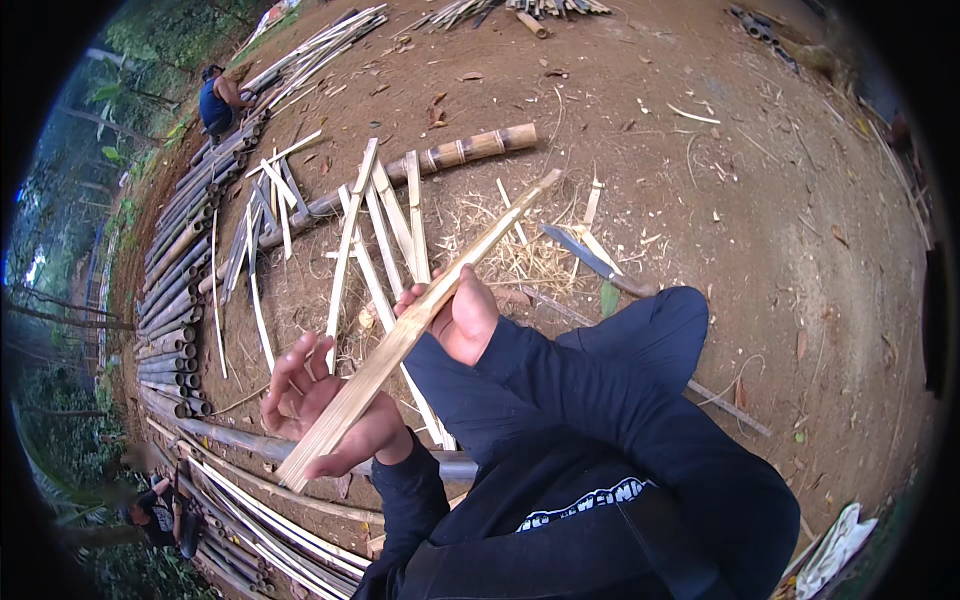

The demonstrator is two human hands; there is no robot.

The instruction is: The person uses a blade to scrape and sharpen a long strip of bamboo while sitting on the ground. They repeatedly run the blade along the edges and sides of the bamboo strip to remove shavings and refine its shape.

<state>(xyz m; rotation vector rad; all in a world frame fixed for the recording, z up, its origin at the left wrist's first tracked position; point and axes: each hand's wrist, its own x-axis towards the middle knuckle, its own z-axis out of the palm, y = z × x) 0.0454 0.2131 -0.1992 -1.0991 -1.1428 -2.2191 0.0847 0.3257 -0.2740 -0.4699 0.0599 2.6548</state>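
You've got that pale bamboo strip (383, 370) gripped in your right hand (470, 318), near end lying across your left hand (316, 400), its fingers loosely spread.

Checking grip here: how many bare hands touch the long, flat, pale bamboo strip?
2: left hand at the strip's wide near end, right hand around its middle.

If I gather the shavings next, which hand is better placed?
Probably the right hand: nearer the shavings, though gripping the strip. The left hand, fingers spread, sits farther back.
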